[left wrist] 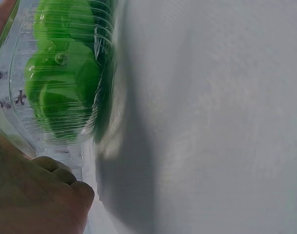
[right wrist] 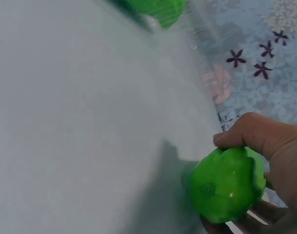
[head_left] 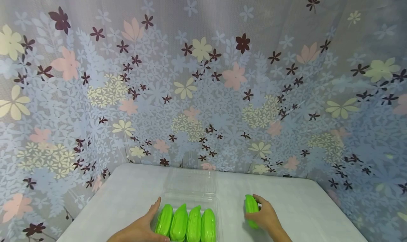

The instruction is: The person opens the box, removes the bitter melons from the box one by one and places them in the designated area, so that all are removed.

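Worktop: right hand grips pod right of box; left hand spread against box. Likely light, slick; I'd hold mid-body.

It looked like a small screened-off corner, most likely indoors; whether it belonged to a home, a studio or some other building could not be told. A curtain, printed with pale blue, cream, pink and dark maroon flowers on grey, filled the background and carried on past both sides of the counter. That counter, plain white with rounded far corners, stood close up against the flowered sheet.
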`<state>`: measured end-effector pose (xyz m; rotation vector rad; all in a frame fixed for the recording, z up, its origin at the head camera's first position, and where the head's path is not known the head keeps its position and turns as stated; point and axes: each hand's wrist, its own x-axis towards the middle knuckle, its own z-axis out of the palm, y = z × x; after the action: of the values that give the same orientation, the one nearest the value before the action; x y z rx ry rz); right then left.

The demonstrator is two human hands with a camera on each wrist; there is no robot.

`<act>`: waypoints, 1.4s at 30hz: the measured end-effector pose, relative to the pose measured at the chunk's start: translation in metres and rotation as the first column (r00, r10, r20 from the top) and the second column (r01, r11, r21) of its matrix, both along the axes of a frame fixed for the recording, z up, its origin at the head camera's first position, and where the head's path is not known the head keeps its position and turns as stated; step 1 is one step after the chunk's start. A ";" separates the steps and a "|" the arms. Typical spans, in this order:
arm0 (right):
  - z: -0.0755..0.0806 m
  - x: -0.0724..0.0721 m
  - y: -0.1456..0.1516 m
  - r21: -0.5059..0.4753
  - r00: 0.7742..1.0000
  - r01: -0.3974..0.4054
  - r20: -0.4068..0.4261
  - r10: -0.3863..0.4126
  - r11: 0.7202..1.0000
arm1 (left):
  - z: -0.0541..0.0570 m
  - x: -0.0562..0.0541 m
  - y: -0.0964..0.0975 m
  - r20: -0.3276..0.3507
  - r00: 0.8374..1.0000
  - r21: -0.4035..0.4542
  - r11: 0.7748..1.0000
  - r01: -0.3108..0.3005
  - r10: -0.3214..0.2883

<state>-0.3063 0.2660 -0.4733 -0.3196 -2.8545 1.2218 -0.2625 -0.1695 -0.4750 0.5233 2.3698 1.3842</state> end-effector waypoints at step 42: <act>0.061 0.021 -0.042 0.016 0.965 -0.111 -0.239 0.112 0.994 | -0.001 -0.003 -0.001 0.016 1.000 -0.044 0.999 -0.017 0.018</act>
<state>-0.2853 0.2237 -0.4124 -0.0081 -2.6963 1.1834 -0.2652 -0.1704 -0.4764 0.4780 2.3917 1.3353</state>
